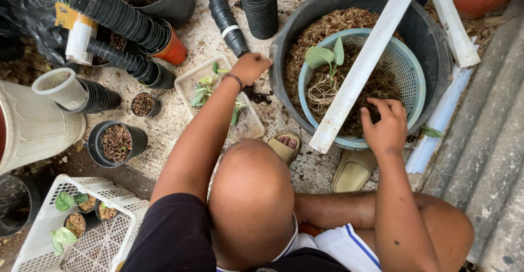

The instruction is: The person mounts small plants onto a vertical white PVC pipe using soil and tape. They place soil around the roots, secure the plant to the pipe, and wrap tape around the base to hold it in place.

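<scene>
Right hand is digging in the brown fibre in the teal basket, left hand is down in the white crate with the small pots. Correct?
Not quite. The head view shows the right hand in the brown fibre of the teal basket, as you say. But the left hand is over the clear tray holding green cuttings, not in the white crate, which sits untouched at lower left.

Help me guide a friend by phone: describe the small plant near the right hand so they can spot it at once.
Find the big black tub of brown mulch at upper right. Inside sits a pale blue mesh basket, where the right hand digs. The seedling stands at the basket's left side, beside the white trough: the only green there, broad leaves above bare tangled roots.
</scene>
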